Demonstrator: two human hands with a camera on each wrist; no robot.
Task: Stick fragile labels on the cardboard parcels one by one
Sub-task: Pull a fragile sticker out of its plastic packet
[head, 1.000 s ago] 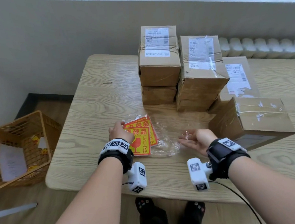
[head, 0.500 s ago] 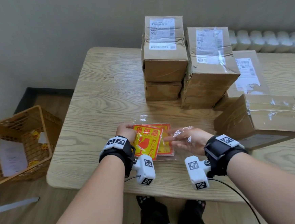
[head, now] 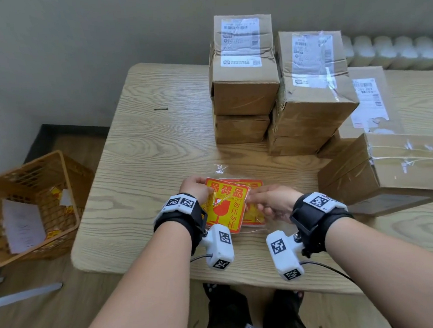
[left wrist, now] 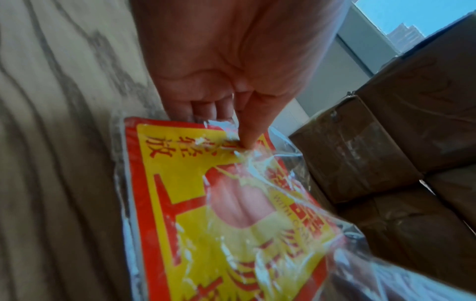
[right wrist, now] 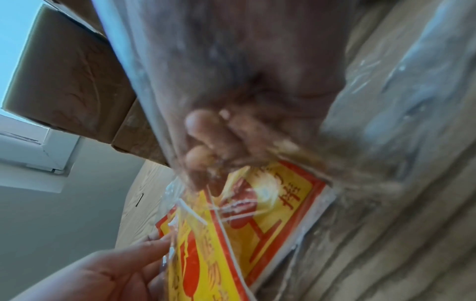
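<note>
A clear plastic bag (head: 222, 169) of red and yellow fragile labels (head: 226, 209) lies on the table's near edge between my hands. My left hand (head: 199, 188) pinches the bag's left edge with thumb and fingers, seen close in the left wrist view (left wrist: 240, 140). My right hand (head: 254, 199) reaches in from the right. In the right wrist view it (right wrist: 206, 179) shows through the plastic, fingers curled onto a label (right wrist: 270, 203). Brown cardboard parcels stand behind: a left stack (head: 243, 89), a middle stack (head: 311, 99), a flat one (head: 368, 95) and a near right one (head: 392, 168).
The wooden table (head: 152, 148) has bare surface on its left half. An orange plastic basket (head: 62, 163) with paper scraps stands on the floor to the left. A white radiator (head: 395, 48) runs along the wall at the back right.
My right hand turned from palm-up and open to reaching into the bag at the labels. My left hand shifted its hold, and the label pack now lies squarer between both hands.
</note>
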